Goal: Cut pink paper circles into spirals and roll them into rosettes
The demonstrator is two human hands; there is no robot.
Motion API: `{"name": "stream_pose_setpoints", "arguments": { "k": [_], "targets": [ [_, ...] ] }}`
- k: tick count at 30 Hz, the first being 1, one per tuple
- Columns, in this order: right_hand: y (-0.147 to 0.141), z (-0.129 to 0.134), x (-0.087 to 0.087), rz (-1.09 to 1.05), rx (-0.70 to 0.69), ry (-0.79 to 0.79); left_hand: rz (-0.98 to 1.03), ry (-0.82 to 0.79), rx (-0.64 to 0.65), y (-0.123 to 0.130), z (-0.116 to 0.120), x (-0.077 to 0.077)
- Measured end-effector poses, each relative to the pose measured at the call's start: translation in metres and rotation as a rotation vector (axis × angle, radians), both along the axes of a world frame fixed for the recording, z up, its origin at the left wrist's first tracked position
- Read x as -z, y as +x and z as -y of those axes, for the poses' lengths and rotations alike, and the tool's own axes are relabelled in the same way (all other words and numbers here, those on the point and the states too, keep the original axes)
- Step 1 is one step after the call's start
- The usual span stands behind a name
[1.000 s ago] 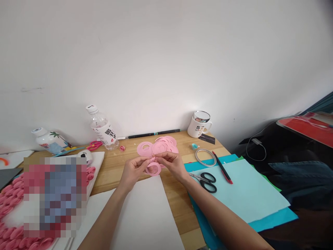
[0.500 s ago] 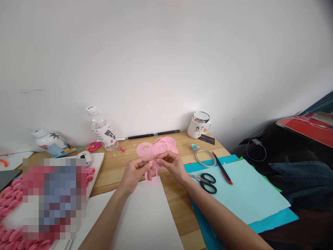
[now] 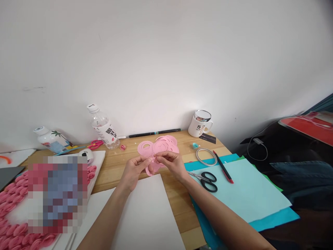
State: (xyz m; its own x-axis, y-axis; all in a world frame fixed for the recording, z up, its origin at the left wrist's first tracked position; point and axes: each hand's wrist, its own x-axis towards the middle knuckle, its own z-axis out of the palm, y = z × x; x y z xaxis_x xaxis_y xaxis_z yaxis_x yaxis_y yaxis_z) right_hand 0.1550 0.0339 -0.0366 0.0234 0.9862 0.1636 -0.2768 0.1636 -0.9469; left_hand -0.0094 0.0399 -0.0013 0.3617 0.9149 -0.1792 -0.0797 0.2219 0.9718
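Where the two hands meet above the desk (image 3: pixel 122 164), a thin pink paper strip (image 3: pixel 147 171) is pinched at the fingertips. By the left hand (image 3: pixel 135 170), it is clamped between thumb and forefinger; by the right hand (image 3: pixel 172 164), it is gripped in the same manner, the two sets of fingers being almost in contact. The free part of the strip is curled into a loop and hung below the fingertips, toward the viewer, and is placed nearer the left fingers. Because of this curl, no single long axis can be assigned; the exact course of the strip between the fingers is partly hidden.

Just beyond the hands, overlapping pink paper cutouts (image 3: pixel 166 143) are piled. Nearer the viewer, a white sheet (image 3: pixel 149 215) is laid beneath the left forearm. To the right, scissors (image 3: pixel 202 178) and a black-and-red pen (image 3: pixel 223 166) are rested on a pale blue sheet (image 3: pixel 249 191). Farther out, a white mug (image 3: pixel 196 126) and a clear bottle (image 3: pixel 105 132) are set near the wall. At far left, pink paper coils (image 3: pixel 20 189) are arranged on a board (image 3: pixel 100 158).
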Motion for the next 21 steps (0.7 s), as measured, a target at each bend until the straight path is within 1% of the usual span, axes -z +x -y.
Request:
{"name": "stream_pose_setpoints", "arguments": {
  "k": [4, 8, 12, 15, 21],
  "targets": [
    [0.0004, 0.0011, -0.0024, -0.017, 0.006, -0.015, 0.068, -0.061, -0.003, -0.0001, -0.0025, -0.0007],
    [0.0002, 0.0018, -0.0036, -0.08, 0.007, -0.035, 0.109, -0.108, 0.026, -0.0001, -0.0022, -0.0014],
    [0.0008, 0.0006, -0.0026, -0.081, 0.039, -0.006, 0.063, -0.156, 0.047, -0.0008, -0.003, 0.0006],
    [0.0017, 0.0001, -0.0027, -0.066, 0.075, 0.0, 0.025, -0.157, 0.077, -0.001, -0.0038, 0.0015],
    [0.0019, 0.0017, -0.0036, -0.05, 0.06, -0.035, 0.045, -0.147, 0.108, -0.0017, -0.0018, 0.0005]
  ]
}}
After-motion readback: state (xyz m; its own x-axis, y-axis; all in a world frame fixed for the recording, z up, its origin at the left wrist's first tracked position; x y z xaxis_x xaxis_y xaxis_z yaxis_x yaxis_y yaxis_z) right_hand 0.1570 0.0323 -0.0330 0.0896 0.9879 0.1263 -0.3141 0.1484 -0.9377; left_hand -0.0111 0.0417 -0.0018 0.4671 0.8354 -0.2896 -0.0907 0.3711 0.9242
